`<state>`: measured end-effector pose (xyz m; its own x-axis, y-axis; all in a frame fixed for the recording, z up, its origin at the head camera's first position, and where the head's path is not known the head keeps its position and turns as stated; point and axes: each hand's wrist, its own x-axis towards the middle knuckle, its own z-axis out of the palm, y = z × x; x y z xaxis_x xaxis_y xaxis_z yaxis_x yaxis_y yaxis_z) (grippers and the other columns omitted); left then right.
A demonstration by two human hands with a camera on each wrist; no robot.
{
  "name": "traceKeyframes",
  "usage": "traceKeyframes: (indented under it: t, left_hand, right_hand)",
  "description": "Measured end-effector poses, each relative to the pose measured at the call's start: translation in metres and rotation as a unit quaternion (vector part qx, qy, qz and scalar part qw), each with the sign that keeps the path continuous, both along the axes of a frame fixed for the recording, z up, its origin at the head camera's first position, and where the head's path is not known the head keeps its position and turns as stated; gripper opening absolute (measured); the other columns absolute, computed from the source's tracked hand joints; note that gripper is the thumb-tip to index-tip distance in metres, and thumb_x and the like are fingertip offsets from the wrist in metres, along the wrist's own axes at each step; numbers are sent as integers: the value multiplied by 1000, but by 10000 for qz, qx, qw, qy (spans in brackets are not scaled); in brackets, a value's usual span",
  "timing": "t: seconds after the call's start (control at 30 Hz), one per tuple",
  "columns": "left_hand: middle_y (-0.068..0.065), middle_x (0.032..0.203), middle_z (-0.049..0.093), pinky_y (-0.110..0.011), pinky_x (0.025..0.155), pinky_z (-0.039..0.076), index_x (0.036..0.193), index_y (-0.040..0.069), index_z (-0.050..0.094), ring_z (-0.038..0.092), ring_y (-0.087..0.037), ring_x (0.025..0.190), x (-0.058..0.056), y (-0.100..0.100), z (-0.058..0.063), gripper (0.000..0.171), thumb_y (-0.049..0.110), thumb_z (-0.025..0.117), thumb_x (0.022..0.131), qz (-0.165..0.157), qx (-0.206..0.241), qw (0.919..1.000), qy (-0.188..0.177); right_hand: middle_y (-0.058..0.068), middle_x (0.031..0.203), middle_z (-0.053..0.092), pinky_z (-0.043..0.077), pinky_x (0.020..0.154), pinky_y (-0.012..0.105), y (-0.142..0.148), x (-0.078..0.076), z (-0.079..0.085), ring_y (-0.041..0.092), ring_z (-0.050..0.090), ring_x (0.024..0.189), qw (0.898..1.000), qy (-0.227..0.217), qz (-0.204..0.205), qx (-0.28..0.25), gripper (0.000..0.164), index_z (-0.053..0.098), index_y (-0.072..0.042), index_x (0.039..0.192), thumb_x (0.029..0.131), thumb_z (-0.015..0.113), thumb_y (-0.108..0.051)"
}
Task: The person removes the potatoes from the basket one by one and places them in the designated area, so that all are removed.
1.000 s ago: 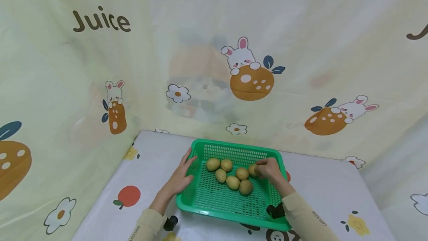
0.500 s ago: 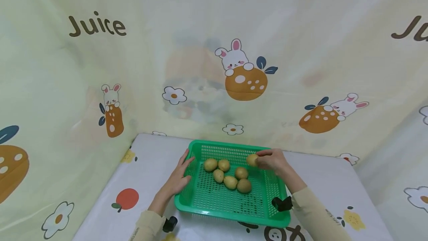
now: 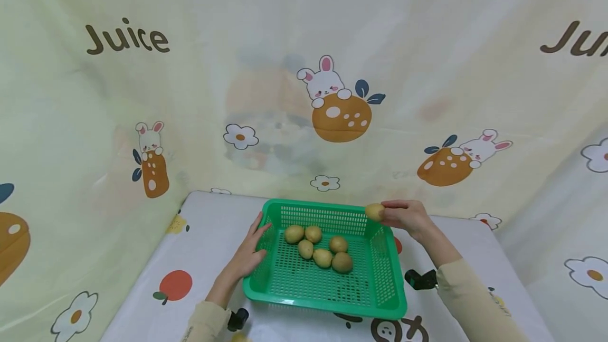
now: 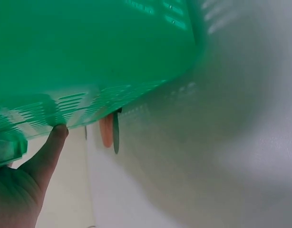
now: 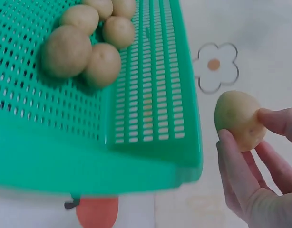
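Note:
A green plastic basket [image 3: 328,304] with slotted walls holds several potatoes [image 3: 323,258]. My right hand [image 3: 409,217] pinches one more potato [image 3: 374,211] between thumb and fingertips, level with the basket's back right corner. The right wrist view shows this held potato [image 5: 238,118] just outside the rim, with the thumb on one side and the fingers beneath. My left hand [image 3: 246,255] rests against the basket's left side, its fingers extended along the rim. In the left wrist view, the straight thumb [image 4: 50,154] touches the outer wall of the basket [image 4: 93,52].
A white printed cloth [image 3: 209,236] covers the table under the basket. Pale curtains [image 3: 266,88] with rabbit and fruit prints stand close behind and at both sides. A black camera mount [image 3: 421,279] sits at the right wrist, another [image 3: 238,320] at the left.
My right hand has lifted one potato out from among the others and carried it up and right, to the back right corner. The left hand stays at the basket's left side.

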<state>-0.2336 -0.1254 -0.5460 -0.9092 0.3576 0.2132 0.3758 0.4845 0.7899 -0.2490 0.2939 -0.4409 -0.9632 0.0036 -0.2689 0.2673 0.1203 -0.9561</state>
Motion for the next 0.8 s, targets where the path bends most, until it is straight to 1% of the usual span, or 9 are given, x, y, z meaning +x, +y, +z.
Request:
traceKeyframes:
  t: [0.2,0.4,0.47,0.53,0.63,0.7,0.8]
  left_hand:
    - [-16,164,9,-65,111,22,147,-5,39,13,-39,148,2,0,1,71,-5,51,77,4,17,10000,-40]
    - [-15,164,8,-65,111,22,147,-4,40,13,-38,148,3,0,2,71,-4,51,77,23,-8,10000,-94]
    - [-15,164,9,-65,111,22,147,-4,40,13,-39,148,2,0,1,71,-4,51,77,38,-24,10000,-73]
    - [-16,164,9,-66,110,22,146,-4,40,13,-39,148,2,0,0,71,-4,51,77,48,-10,10000,-70]
    - [-15,164,9,-66,110,21,146,-4,41,13,-39,148,2,0,-1,71,-4,51,76,63,-6,10000,-66]
    - [-14,164,9,-66,110,21,146,-3,41,13,-39,148,2,0,-1,71,-4,50,76,68,9,9999,-82]
    - [-13,165,9,-66,110,21,147,-3,41,13,-38,149,1,0,-1,71,-4,50,76,65,6,9999,-84]
  right_hand:
    - [11,110,61,55,83,34,23,1,-6,16,72,86,9992,-89,-359,-182,56,43,14,140,93,65,-6]
    - [5,100,62,56,83,34,45,2,-12,15,72,83,9955,-198,-732,-561,61,40,12,142,91,69,-7]
    - [5,99,61,56,82,34,52,3,-16,16,72,81,9931,-281,-905,-686,62,41,12,141,89,70,-6]
    - [9,104,59,56,82,35,59,5,-21,16,72,80,9905,-378,-1072,-769,61,44,11,140,89,71,-7]
    - [15,115,53,56,82,34,69,8,-31,16,71,79,9871,-546,-1284,-791,52,51,8,134,89,71,-7]
    - [17,120,50,56,81,33,75,11,-38,16,71,78,9836,-673,-1439,-849,42,59,5,126,88,71,-7]
    - [19,121,48,56,81,33,82,15,-50,18,71,77,9785,-845,-1600,-988,31,65,2,118,88,71,-5]
